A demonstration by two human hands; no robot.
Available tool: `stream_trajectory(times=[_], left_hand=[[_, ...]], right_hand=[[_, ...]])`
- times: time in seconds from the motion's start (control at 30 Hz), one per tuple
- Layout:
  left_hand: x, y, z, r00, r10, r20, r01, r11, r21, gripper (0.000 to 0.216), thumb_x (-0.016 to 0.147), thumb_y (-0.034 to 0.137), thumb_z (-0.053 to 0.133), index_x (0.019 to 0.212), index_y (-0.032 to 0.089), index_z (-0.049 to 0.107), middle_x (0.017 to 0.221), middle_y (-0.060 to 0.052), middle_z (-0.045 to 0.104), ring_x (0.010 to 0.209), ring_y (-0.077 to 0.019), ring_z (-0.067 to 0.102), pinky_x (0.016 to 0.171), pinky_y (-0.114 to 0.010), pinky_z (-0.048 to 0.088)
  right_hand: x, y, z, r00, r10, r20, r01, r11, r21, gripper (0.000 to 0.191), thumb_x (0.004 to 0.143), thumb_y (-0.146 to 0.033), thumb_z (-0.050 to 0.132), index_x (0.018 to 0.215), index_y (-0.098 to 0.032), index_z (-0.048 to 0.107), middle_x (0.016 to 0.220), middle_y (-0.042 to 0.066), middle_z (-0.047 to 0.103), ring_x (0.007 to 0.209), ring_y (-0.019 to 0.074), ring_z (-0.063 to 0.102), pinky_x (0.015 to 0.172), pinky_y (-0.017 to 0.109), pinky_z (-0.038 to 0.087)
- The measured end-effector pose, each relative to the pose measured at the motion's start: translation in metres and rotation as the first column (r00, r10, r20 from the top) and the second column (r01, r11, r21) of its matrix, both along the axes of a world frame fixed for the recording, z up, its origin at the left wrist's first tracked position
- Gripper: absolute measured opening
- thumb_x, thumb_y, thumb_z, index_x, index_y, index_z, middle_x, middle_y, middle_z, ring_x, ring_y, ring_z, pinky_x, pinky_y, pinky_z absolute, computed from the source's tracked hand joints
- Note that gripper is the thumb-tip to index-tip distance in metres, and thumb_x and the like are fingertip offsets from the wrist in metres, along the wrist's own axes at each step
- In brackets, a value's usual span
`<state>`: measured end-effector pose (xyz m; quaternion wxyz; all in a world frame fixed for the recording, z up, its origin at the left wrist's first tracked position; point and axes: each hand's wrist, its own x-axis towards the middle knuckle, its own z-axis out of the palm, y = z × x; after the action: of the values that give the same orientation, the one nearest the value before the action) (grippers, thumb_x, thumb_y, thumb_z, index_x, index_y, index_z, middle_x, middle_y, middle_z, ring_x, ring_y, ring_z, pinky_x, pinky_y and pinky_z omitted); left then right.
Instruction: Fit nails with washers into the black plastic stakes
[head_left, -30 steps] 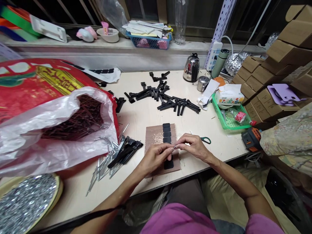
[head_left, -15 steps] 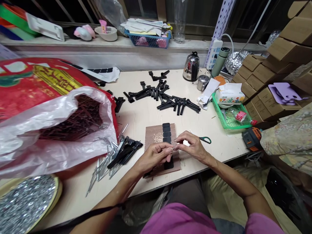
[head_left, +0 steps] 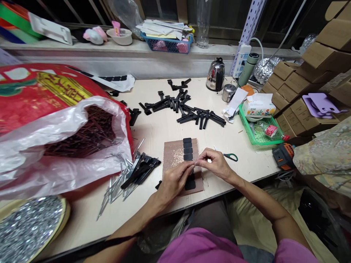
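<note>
My left hand [head_left: 174, 184] and my right hand [head_left: 212, 164] meet above a brown wood-grain board [head_left: 171, 155], pinching something small and thin between their fingertips. It is mostly hidden, and only a faint glint shows. A column of black rectangular pads [head_left: 187, 148] lies along the board, and my fingers cover part of it. Green-handled scissors [head_left: 231, 157] rest just right of my right hand. Left of my left hand, loose metal nails [head_left: 115, 193] lie with a heap of black plastic strips [head_left: 139, 171].
A white sack holds dark rods [head_left: 85, 135], and a tray of silver fasteners [head_left: 27, 230] sits at lower left. More black parts [head_left: 181, 109] lie across the table. A kettle [head_left: 215, 74], a green basket [head_left: 259, 131] and stacked cardboard boxes [head_left: 298, 91] stand at the far right.
My left hand has shifted slightly up the board and my right hand has moved slightly left. The pinch stays closed, and the view has drifted very slightly.
</note>
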<state>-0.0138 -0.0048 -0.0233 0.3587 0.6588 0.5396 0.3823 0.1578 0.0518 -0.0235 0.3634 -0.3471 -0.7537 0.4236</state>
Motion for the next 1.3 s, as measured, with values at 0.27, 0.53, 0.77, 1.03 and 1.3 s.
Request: stream_trajectory(times=[0.27, 0.53, 0.77, 1.03, 1.3], left_hand=[[-0.001, 0.005, 0.009, 0.898, 0.008, 0.440, 0.219, 0.859, -0.463, 0.048, 0.073, 0.061, 0.060, 0.085, 0.015, 0.064, 0.051, 0.005, 0.050, 0.037, -0.0041, 0.030, 0.037, -0.018, 0.024], [0.000, 0.010, 0.011, 0.837, 0.075, 0.543, 0.270, 0.805, -0.528, 0.058, 0.061, 0.067, 0.068, 0.083, 0.014, 0.060, 0.049, 0.007, 0.047, 0.036, -0.0009, 0.022, 0.035, -0.016, 0.012], [0.000, 0.010, 0.010, 0.861, 0.052, 0.506, 0.254, 0.818, -0.516, 0.056, 0.064, 0.066, 0.065, 0.083, 0.014, 0.062, 0.050, 0.007, 0.045, 0.037, -0.0018, 0.023, 0.036, -0.018, 0.013], [-0.001, 0.009, 0.012, 0.938, 0.019, 0.345, 0.124, 0.914, -0.387, 0.048, 0.072, 0.061, 0.060, 0.082, 0.014, 0.065, 0.053, 0.005, 0.048, 0.043, -0.0060, 0.033, 0.040, -0.020, 0.022], [-0.005, 0.010, 0.009, 0.959, -0.039, 0.282, 0.142, 0.925, -0.353, 0.046, 0.076, 0.057, 0.056, 0.087, 0.014, 0.068, 0.053, 0.004, 0.047, 0.043, -0.0071, 0.033, 0.040, -0.021, 0.023]], right_hand=[[0.002, 0.001, 0.003, 0.995, 0.079, -0.057, -0.076, 0.996, 0.046, 0.027, 0.088, -0.040, 0.059, 0.079, -0.016, 0.068, 0.074, 0.003, 0.067, 0.070, 0.0130, 0.062, 0.067, 0.025, 0.049], [0.007, 0.007, 0.001, 0.984, 0.163, -0.070, -0.166, 0.985, -0.037, 0.029, 0.090, -0.041, 0.056, 0.091, -0.017, 0.071, 0.081, 0.004, 0.070, 0.073, 0.0127, 0.065, 0.070, 0.026, 0.053], [0.007, 0.007, -0.003, 0.986, 0.124, -0.110, -0.141, 0.978, -0.155, 0.031, 0.086, -0.043, 0.059, 0.087, -0.015, 0.071, 0.081, 0.004, 0.068, 0.064, 0.0101, 0.062, 0.062, 0.023, 0.052], [0.006, 0.003, 0.000, 0.996, 0.078, 0.049, -0.086, 0.978, 0.190, 0.024, 0.093, -0.032, 0.052, 0.087, -0.017, 0.069, 0.084, 0.006, 0.069, 0.079, 0.0146, 0.064, 0.075, 0.027, 0.053], [0.007, 0.004, -0.007, 0.990, 0.096, 0.107, -0.124, 0.946, 0.301, 0.025, 0.096, -0.032, 0.046, 0.092, -0.018, 0.066, 0.086, 0.006, 0.069, 0.081, 0.0149, 0.064, 0.074, 0.028, 0.053]])
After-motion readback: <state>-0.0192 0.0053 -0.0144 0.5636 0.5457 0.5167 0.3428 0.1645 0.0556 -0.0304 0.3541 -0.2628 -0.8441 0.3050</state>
